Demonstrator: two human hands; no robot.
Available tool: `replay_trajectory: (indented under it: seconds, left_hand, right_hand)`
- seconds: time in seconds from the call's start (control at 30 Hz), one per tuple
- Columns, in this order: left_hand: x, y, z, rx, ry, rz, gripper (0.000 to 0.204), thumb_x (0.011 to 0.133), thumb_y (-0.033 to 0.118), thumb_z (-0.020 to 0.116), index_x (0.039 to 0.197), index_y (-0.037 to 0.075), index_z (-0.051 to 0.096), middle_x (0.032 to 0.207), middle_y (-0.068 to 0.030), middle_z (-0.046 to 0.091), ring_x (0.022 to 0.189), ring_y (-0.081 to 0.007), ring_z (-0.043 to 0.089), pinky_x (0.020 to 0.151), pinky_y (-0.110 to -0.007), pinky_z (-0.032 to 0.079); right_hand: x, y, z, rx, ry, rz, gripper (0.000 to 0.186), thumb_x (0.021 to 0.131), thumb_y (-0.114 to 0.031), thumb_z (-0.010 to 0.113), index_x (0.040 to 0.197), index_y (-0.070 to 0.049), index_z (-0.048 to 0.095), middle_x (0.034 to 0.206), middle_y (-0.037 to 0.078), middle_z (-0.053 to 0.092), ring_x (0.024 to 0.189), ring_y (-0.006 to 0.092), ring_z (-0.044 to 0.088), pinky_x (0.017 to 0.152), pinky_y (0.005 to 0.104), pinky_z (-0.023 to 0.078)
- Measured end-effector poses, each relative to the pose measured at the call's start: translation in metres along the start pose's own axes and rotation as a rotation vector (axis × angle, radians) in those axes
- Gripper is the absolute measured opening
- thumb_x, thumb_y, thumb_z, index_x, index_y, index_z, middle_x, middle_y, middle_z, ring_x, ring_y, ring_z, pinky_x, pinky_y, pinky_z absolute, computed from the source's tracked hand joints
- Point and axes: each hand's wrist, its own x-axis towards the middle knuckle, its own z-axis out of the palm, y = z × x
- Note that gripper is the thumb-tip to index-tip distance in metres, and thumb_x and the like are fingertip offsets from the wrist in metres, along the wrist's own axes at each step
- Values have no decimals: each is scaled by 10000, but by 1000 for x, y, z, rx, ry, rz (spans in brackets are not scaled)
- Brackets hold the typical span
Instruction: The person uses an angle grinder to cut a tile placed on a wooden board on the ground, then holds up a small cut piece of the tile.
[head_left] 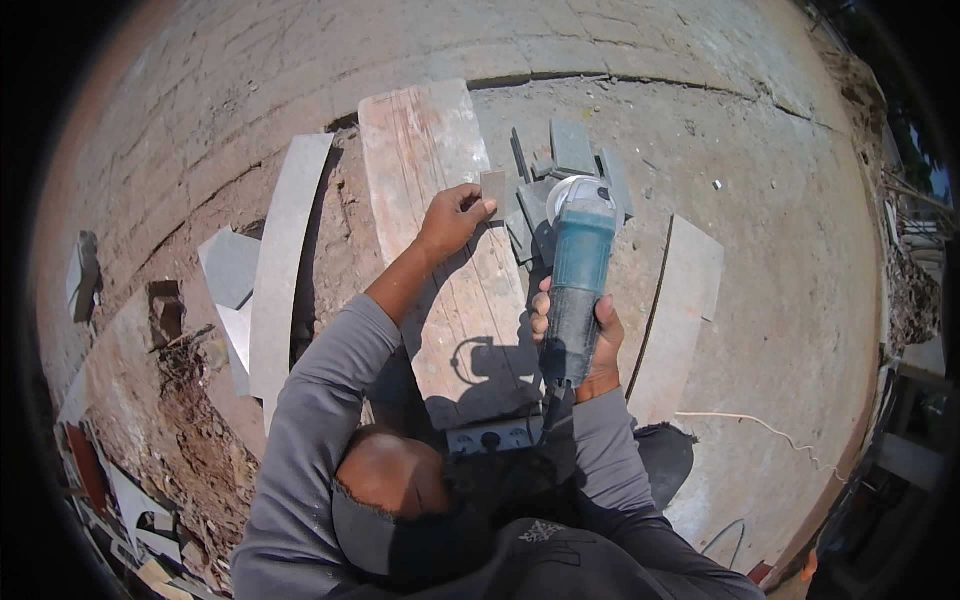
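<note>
In my right hand (605,340) is an angle grinder (585,245), teal at the front and dark on its grip, with a pale disc at its far end. I grip it by the dark body, its head pointing away from me. With my left hand (452,222) I pinch a small rectangular piece of tile (494,188) between thumb and fingers, left of the grinder's head and apart from it. Beneath that hand lies a long board (425,130) scored with many lines. Several cut grey tile pieces (571,147) are heaped around the disc, which partly hides them.
On the left are a long pale tile strip (285,260) and a grey tile offcut (230,268), beside broken soil and rubble (195,400). Another long tile (678,300) lies right. Close to me sits a power strip (468,440); a thin pale cord (755,420) crosses the concrete.
</note>
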Motion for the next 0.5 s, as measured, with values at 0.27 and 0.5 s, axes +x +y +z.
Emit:
replay_trajectory:
  seconds: [0.27, 0.5]
  left_hand:
    - [-15, 17, -19, -75, -55, -87, 317, 935, 136, 683, 1187, -56, 656, 889, -34, 648, 806, -99, 581, 732, -245, 490]
    - [-17, 20, -33, 128, -168, -106, 288, 925, 117, 669, 1150, -63, 674, 927, -57, 676, 842, -119, 601, 767, -274, 501]
  right_hand:
    - [-14, -5, -2, -76, 33, 30, 850, 835, -574, 720, 1324, 72, 463, 1061, 196, 617, 912, 293, 660, 773, 372, 581]
    - [-23, -5, -1, -94, 37, 45, 762, 858, -479, 726, 1319, 77, 483, 1065, 226, 644, 923, 311, 688, 829, 389, 571]
